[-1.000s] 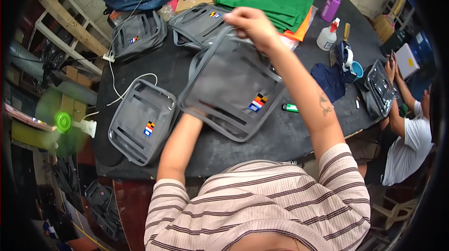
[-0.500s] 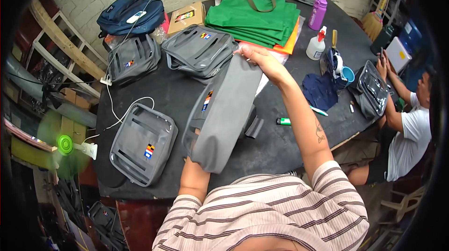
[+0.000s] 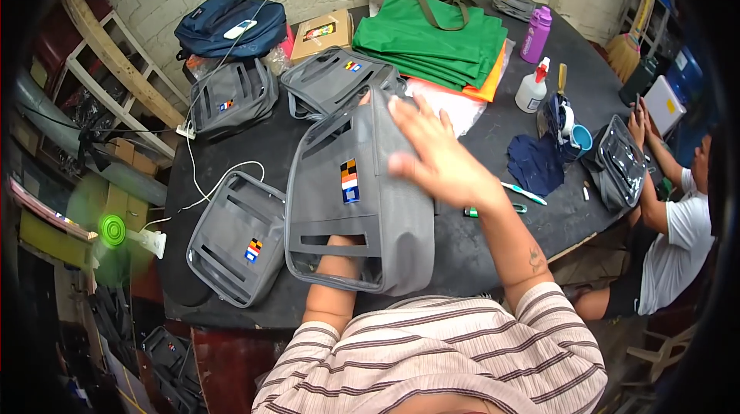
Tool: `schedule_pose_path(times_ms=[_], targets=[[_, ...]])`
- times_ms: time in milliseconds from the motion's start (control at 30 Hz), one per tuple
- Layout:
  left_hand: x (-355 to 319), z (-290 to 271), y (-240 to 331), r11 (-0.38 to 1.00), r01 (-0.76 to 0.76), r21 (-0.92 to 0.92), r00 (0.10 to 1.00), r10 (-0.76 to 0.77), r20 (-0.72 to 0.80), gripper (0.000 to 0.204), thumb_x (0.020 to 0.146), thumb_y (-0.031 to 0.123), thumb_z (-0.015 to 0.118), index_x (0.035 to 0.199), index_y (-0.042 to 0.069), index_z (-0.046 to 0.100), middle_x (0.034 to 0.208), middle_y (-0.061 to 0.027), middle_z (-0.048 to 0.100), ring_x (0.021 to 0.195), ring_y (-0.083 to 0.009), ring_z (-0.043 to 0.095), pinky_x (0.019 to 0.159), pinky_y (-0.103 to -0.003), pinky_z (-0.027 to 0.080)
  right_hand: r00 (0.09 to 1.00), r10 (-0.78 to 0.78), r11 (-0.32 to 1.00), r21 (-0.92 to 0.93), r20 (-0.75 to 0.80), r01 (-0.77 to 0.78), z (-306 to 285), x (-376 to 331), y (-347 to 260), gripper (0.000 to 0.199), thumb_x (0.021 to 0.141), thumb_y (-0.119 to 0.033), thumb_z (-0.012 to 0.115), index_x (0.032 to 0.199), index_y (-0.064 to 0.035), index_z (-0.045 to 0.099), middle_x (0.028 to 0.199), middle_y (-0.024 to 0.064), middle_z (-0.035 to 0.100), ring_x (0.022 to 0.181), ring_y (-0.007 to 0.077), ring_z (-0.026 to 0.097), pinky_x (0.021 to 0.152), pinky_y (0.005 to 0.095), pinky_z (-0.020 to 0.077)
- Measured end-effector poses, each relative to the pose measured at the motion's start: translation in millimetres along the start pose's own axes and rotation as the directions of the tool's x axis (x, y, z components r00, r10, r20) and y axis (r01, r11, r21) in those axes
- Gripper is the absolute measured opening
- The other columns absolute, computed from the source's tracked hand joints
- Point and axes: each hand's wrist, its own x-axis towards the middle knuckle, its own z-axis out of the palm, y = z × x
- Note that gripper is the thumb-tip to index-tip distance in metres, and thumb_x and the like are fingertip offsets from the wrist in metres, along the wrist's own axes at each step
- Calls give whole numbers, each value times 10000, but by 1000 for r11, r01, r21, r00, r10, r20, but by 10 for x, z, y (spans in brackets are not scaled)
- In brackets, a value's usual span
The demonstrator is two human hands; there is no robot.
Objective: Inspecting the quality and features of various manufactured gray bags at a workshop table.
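Observation:
A grey bag (image 3: 362,190) with clear slotted windows and a small multicoloured patch stands tilted in front of me, its front panel turned to the left. My left forearm (image 3: 331,279) goes up behind or into its lower end, and the bag hides most of that hand and its fingers. Over the upper right side of the bag, my right hand (image 3: 439,148) is flat with fingers spread, holding nothing; whether it touches the fabric I cannot tell. A similar grey bag (image 3: 240,237) lies on the black table close to the left.
Farther back lie more grey bags (image 3: 335,79), a navy backpack (image 3: 227,25) and green fabric bags (image 3: 428,44). To the right stand a spray bottle (image 3: 532,89), a purple bottle (image 3: 536,35) and a blue cup (image 3: 578,139). A fan (image 3: 112,230) spins at left; a person (image 3: 671,206) sits at right.
My right hand has let go of the bag's upper end and opened, moving down along its side. The bag has turned so that its patterned front faces me more.

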Motion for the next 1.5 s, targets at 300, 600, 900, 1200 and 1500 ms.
schedule_pose_path(times_ms=[300, 600, 900, 1200, 1500], targets=[[250, -38, 182, 993, -71, 99, 997, 69, 23, 415, 975, 313, 431, 1188, -22, 550, 1128, -162, 600, 1026, -224, 599, 860, -351, 499, 994, -106, 994, -31, 1, 106, 168, -516, -353, 1199, 531, -505, 815, 1431, -1, 205, 1468, 222, 247, 1385, 389, 188, 1085, 577, 136], [316, -15, 336, 966, -141, 215, 990, 136, 40, 414, 973, 307, 436, 1196, -24, 545, 1130, -161, 599, 1029, -225, 598, 871, -357, 496, 955, 26, 928, 362, -296, 87, 247, -101, 131, 808, 646, -356, 808, 1307, -38, 471, 1357, 142, 479, 1325, 288, 368, 1096, 447, 242], [14, 229, 305, 953, 83, -293, 995, -97, -32, 441, 960, 325, 459, 1260, 3, 498, 1149, -137, 602, 1057, -221, 588, 884, -334, 499, 954, 106, 737, 666, -280, 113, 95, 39, 451, 600, 698, -362, 780, 1099, 35, 576, 1180, 168, 588, 1178, 236, 501, 1003, 353, 357], [94, -23, 336, 965, -60, -254, 990, 90, 108, 352, 1002, 224, 363, 1213, -12, 518, 1142, -103, 597, 1061, -195, 570, 951, -312, 440, 939, 253, 632, 775, -233, 22, 18, 167, 547, 355, 931, -355, 519, 909, -16, 619, 810, -9, 580, 721, 77, 521, 712, 249, 425], [311, -460, -26, 989, 149, 19, 988, -150, 40, 271, 929, 80, 475, 1178, -16, 527, 1073, -81, 607, 993, -193, 588, 909, -357, 467, 972, 122, 497, 835, 202, -236, 121, 626, 952, 175, 875, -216, 648, 812, -55, 618, 744, -58, 576, 687, 20, 503, 658, 196, 425]])
